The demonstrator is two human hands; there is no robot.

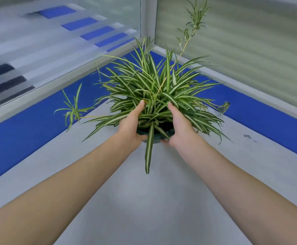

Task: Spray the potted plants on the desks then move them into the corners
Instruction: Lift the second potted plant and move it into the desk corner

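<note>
a smooth grey bench [144,200] is seen, bordered at the back by blue panel strips [260,117] beneath frosted, striped glass partitions [241,43] that meet in a corner. the potted plant [154,89] is located short of that corner, its long, narrow, white-striped leaves arching outward over a dark round pot [154,137]. the left hand [131,126] is closed on the pot's left side; the right hand [179,128] is closed on its right side. contact between pot and bench cannot be determined.

Leaves hide most of the pot [155,137]; both forearms are cut off below, panels perhaps motion-blurred.
</note>
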